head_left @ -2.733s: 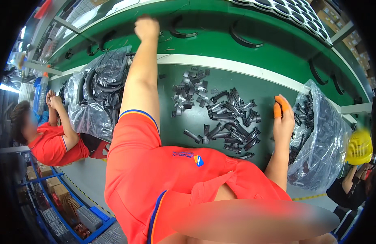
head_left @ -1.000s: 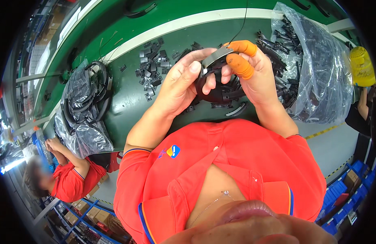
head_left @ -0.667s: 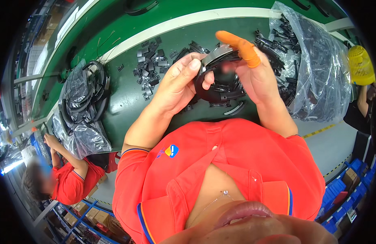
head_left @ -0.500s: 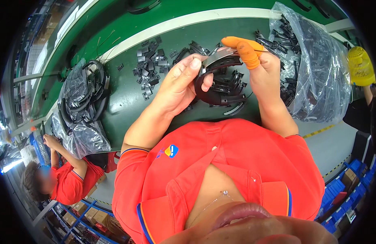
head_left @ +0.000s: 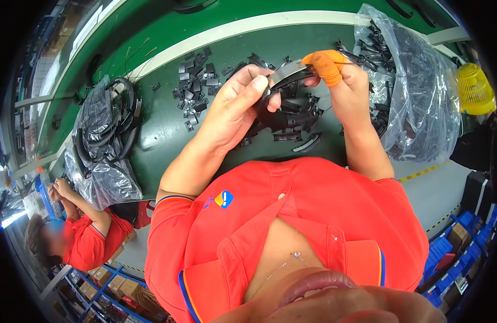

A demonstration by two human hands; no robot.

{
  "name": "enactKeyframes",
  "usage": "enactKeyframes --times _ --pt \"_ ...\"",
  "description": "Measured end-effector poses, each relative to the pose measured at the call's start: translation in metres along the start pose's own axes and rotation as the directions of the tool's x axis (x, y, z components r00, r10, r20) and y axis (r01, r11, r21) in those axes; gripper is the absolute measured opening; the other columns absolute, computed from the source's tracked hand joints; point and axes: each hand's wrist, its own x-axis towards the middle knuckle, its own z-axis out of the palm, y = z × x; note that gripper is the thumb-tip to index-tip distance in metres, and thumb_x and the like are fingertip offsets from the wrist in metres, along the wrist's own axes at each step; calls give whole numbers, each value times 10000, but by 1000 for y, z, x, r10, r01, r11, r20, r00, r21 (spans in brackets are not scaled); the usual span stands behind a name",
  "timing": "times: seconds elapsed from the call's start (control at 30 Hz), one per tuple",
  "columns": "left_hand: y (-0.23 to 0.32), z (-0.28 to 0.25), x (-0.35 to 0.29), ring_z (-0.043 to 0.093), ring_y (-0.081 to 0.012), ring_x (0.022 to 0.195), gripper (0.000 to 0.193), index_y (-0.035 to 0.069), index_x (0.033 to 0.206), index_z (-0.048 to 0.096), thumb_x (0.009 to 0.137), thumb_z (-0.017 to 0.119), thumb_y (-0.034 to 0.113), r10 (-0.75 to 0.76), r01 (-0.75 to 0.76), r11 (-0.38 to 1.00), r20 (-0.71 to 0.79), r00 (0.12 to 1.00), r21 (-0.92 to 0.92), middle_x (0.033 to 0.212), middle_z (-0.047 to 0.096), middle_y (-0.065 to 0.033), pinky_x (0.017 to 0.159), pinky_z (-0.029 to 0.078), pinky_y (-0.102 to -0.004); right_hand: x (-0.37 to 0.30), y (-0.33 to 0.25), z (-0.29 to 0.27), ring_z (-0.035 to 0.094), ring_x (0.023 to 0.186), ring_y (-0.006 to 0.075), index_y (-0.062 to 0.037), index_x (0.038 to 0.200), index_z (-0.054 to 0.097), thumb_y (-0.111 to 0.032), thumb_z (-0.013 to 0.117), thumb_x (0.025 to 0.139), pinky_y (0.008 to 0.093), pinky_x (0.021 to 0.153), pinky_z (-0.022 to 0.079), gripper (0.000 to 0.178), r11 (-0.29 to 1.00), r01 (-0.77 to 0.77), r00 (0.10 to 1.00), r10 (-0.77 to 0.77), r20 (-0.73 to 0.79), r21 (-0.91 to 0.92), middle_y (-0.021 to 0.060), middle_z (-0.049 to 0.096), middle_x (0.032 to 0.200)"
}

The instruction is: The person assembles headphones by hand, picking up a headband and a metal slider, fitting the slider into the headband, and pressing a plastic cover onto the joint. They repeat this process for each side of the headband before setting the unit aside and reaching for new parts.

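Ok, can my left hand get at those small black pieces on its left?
Probably yes: the small black pieces lie uncovered on the table, nothing apparent between them and your left hand, though it holds a curved black band and would likely need freeing.

Your red collared shirt point(head_left: 324, 199) has blue-and-orange edging point(head_left: 383, 269) and a chest emblem point(head_left: 224, 199). Your right hand point(head_left: 349, 89) wears orange finger covers point(head_left: 329, 71); your necklace point(head_left: 297, 255) carries a pendant.
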Motion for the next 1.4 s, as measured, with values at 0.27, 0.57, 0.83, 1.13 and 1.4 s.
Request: enactKeyframes --times 0.27,0.57,0.83,1.13,1.4 --pt "-9 -6 3 496 -134 769 295 29 1017 465 916 474 306 65 -67 995 31 997 78 831 528 -58 726 393 -275 -14 -3 15 528 568 121 72 1084 547 -326 464 919 234 599 439 439 720 -282 958 243 151 634 84 620 708" --pt "-14 -6 3 456 -88 704 312 30 806 523 919 487 319 217 -232 884 83 973 406 752 510 -13 645 389 -233 -18 -6 28 546 606 144 70 1070 540 -314 458 918 264 614 459 422 706 -289 957 200 210 646 94 611 720" --pt "-15 -6 1 512 -177 714 245 22 814 534 893 519 253 321 -293 698 81 944 654 751 544 -63 680 409 -293 -20 -22 40 482 591 70 21 1015 584 -203 534 889 186 552 383 262 908 -302 953 287 94 291 5 533 652" --pt "3 6 -9 563 -306 830 302 27 1018 470 751 598 90 188 -352 416 299 935 838 882 546 -135 717 453 -354 -17 -12 23 385 531 24 -3 925 610 -194 548 873 170 489 283 208 923 -233 972 226 57 306 -39 485 627" --pt "7 6 -8 598 -306 760 326 33 994 458 686 559 5 133 -282 399 249 959 873 811 580 -120 651 477 -341 -17 -12 30 384 510 42 24 934 592 -220 561 868 189 480 294 255 863 -231 973 216 86 449 -31 454 584"
